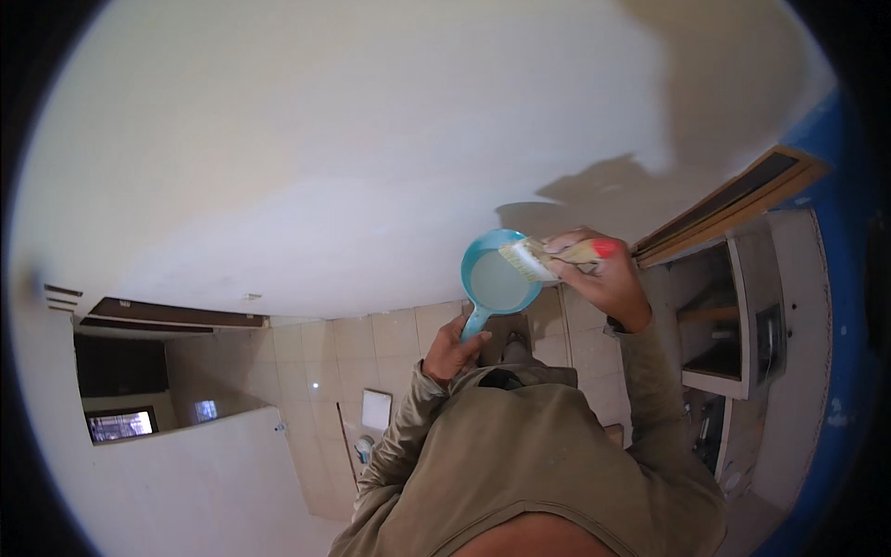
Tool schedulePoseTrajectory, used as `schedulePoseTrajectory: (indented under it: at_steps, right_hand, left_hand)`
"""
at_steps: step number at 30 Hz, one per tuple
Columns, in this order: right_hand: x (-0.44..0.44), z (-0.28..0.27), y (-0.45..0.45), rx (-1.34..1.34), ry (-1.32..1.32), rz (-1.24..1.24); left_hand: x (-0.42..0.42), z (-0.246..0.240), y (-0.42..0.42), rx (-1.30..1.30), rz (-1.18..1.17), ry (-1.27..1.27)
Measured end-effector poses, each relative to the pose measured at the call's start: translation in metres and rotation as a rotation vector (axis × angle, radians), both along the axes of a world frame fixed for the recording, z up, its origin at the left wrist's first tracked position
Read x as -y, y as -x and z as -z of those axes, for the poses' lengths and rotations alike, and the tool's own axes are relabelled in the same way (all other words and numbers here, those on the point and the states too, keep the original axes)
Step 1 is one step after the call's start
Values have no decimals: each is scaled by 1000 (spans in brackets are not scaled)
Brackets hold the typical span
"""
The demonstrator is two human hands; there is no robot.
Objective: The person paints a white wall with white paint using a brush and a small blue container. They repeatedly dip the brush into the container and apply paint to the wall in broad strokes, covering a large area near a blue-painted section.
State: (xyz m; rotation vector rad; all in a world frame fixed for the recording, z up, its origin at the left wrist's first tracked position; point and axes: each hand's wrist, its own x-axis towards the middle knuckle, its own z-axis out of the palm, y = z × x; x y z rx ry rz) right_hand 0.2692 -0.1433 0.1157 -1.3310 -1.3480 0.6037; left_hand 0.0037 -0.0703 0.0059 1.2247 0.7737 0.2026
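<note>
My left hand grips the handle of a turquoise plastic dipper, which holds whitish liquid. Over the right side of the dipper's rim, my right hand holds a wide flat paintbrush with a wooden handle and a red end. The brush is tilted, its pale bristles pointing left above the liquid. I cannot tell whether the bristle tips touch the liquid. Beyond both hands rises a white wall, where shadows of the hand and dipper fall.
Beige floor tiles lie below. A white rectangular object, a small container and a thin rod are on the floor at left. At right are a wood-framed opening, open shelving and a blue wall.
</note>
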Motion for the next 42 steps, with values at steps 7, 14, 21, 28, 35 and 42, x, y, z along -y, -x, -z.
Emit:
schedulePoseTrajectory:
  at_steps: [7,14,21,28,35,42]
  right_hand:
    - [-57,71,22,317,289,-188]
    - [-63,81,34,370,318,-193]
    - [-45,20,45,200,281,-78]
    - [-39,62,60,579,211,-147]
    - [-27,69,53,371,135,-67]
    - [-21,59,58,374,220,-66]
  left_hand:
    - [4,3,8,22,-18,5]
    - [5,-3,19,38,-49,88]
    - [0,6,28,16,-72,108]
    - [-1,18,34,11,-52,80]
    - [8,11,36,5,-56,44]
    - [3,26,44,-28,-33,-51]
